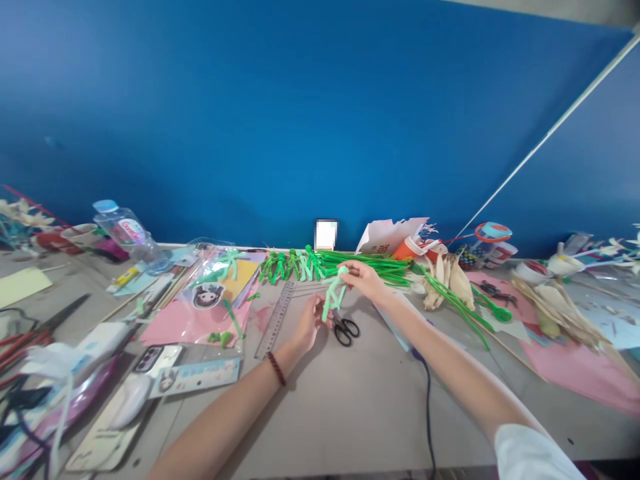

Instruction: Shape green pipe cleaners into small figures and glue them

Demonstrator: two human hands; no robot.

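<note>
Green figure: a small, pale green fuzzy figure (334, 293) is held above the gray table (350, 413), between a person's two bare hands.
Right hand: the right hand (366, 279) reaches in from the side, thumb and forefinger pinching the figure at its round head.
Left hand: the left hand (307, 325), a dark red beaded bracelet (276, 369) at its wrist, has its fingers curled beside the figure's lower limbs – whether they pinch it, one cannot tell.
Scissors: black-handled scissors (346, 331) lie just below the figure.
Ruler: a clear ruler (276, 321) lies beyond the left wrist.
Row of figures: more green figures (294, 265) lie side by side near the blue wall (300, 133), next to a bundle of green stems (387, 267).
Plastic bag: a clear bag (197, 267) lies over pink and yellow paper (173, 321), a cartoon face and green pieces showing there – which of these are inside is unclear.
Bottle: a clear plastic bottle (131, 230) with a blue cap leans at the far left; its contents cannot be made out.
Cups: orange cups (407, 249) lie tilted beside the stems, their insides hidden.
Bowl: at the right, a white round container (533, 272) shows something reddish inside, near dried husks (565, 310).
</note>
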